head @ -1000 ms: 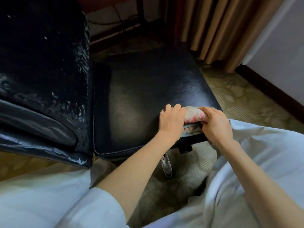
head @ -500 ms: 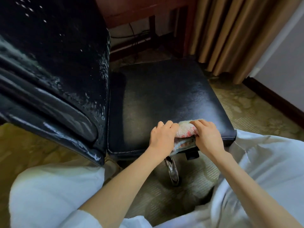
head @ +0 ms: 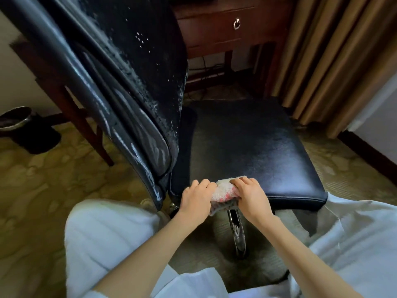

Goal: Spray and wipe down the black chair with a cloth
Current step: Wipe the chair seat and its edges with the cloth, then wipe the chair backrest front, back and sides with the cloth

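Observation:
The black chair's seat (head: pixel 247 147) lies flat before me, its near side edge just under my hands. Its backrest (head: pixel 137 82) stands at the left, streaked with white foam and droplets. A bunched white and pink cloth (head: pixel 223 191) is pressed on the seat's near edge and hangs a little over it. My left hand (head: pixel 196 197) grips the cloth's left end with curled fingers. My right hand (head: pixel 251 195) grips its right end, fingers curled over the top. No spray bottle is in view.
A dark wooden desk with a ring-pull drawer (head: pixel 236 24) stands behind the chair, with beige curtains (head: pixel 322 61) to the right. A black bin (head: pixel 23 127) sits on the patterned carpet at far left. The chair's chrome base leg (head: pixel 237 231) runs below the seat, between my white-clad knees.
Both hands have slid the cloth leftwards along the seat's near edge, towards the backrest. The view has tilted up, bringing the desk drawer and the bin into sight.

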{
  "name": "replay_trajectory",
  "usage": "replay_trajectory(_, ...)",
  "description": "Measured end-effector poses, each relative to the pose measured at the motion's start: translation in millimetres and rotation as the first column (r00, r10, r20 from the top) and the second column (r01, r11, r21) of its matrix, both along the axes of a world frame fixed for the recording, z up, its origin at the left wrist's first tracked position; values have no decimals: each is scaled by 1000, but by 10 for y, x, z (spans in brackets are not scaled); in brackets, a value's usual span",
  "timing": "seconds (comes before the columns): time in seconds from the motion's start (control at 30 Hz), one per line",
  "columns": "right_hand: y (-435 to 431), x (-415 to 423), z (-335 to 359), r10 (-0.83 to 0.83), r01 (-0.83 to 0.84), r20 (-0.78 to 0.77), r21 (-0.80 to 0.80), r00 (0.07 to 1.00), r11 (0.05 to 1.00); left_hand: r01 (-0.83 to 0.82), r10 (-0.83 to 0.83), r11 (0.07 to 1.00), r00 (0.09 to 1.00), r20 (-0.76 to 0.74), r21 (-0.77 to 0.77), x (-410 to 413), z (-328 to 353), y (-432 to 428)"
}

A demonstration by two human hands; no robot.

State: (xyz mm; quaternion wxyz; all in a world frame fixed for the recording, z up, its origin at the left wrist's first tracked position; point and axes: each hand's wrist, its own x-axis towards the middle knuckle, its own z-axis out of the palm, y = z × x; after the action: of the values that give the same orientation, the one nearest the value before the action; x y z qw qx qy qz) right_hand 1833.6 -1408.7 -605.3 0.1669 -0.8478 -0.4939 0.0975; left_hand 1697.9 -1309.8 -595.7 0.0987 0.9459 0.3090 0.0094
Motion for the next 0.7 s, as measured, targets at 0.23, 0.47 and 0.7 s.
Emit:
replay_trajectory(0.23,178,-405,99,159,-158,4,119,987,980,-92,86,991,994,65,95,-583,158,158)
replay_trajectory(0.47,297,-664,501,306,-355,189,358,933,863,-119,67,970,968,240,212,-1140,533,117)
replay_trajectory(0.7,453,-951,1215,338,-508,385,560,859,654,-261,65,883,890,451,389,-1566,1258,111)
